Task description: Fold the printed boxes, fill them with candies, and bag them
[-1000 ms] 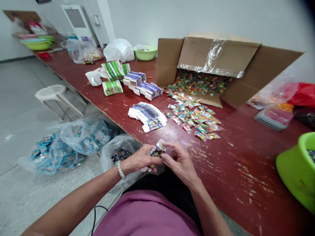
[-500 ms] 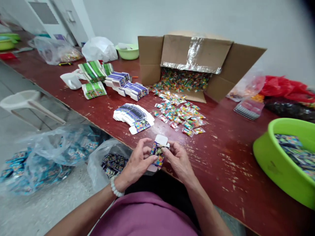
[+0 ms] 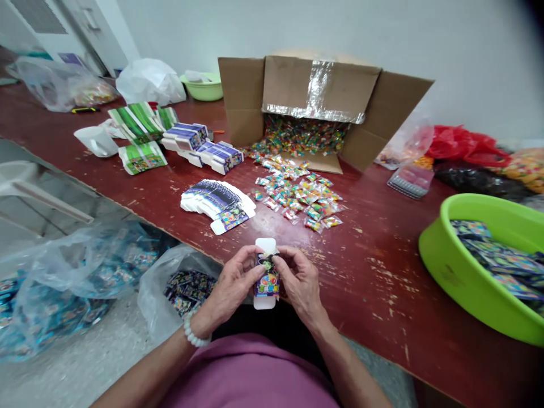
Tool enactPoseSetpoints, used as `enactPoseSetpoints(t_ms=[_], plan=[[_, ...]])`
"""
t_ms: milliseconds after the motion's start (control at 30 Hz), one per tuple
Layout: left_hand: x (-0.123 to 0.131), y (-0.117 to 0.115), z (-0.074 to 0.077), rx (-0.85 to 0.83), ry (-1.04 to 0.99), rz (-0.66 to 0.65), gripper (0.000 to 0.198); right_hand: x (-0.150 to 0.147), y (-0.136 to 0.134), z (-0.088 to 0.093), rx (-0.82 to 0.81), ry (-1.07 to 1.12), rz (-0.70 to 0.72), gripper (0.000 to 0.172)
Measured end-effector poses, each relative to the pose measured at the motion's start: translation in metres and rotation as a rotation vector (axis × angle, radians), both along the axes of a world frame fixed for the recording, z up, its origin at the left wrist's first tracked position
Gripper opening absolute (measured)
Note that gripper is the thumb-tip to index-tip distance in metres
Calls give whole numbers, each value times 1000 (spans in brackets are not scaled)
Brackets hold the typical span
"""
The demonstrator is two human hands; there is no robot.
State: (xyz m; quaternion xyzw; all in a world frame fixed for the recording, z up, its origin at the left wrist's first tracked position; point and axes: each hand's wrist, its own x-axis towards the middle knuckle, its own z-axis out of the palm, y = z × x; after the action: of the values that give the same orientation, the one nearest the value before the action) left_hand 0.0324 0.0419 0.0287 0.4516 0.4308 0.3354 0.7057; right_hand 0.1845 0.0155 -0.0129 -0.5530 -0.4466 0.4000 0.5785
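Observation:
Between my two hands, over the table's front edge, is a small printed carton with white end flaps sticking out at top and bottom. My left hand grips its left side, thumb on the printed face. My right hand pinches its upper right side, thumb across the front. Just beyond my hands a fanned stack of flat cartons lies on the red table. To its right spreads a loose pile of wrapped candies, reaching back to an open cardboard box full of more candies.
At the right stands a green basin with printed packs inside. Purple carton bundles, green carton bundles and a white mug sit back left. Below the table edge are plastic bags of small packs and a white stool.
The carton has turned from a slant to upright, its printed front now facing me with both end flaps showing. Both hands still hold it. The view has shifted slightly to the right.

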Motion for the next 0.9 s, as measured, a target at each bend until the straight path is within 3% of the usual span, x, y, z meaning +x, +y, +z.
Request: enactPoseSetpoints(t_ms=[200, 333, 433, 600, 767, 900], plan=[[-1, -1, -3, -7, -33, -90, 33, 10, 2, -1, -120, 186, 80, 21], [-1, 1, -9, 72, -32, -143, 27, 17, 5, 6, -181, 344, 78, 23], [-2, 3, -15, 114, -19, -112, 28, 18, 6, 9, -158, 413, 71, 38], [-3, 2, -17, -1, -52, -28, 58, 19, 4, 3, -92, 178, 162, 17], [0, -3, -14, -350, -181, -226, 52, 19, 2, 3, -12, -46, 131, 19], [5, -5, -17, -409, -100, -126, 58, 20, 4, 9, -69, -67, 204, 25]])
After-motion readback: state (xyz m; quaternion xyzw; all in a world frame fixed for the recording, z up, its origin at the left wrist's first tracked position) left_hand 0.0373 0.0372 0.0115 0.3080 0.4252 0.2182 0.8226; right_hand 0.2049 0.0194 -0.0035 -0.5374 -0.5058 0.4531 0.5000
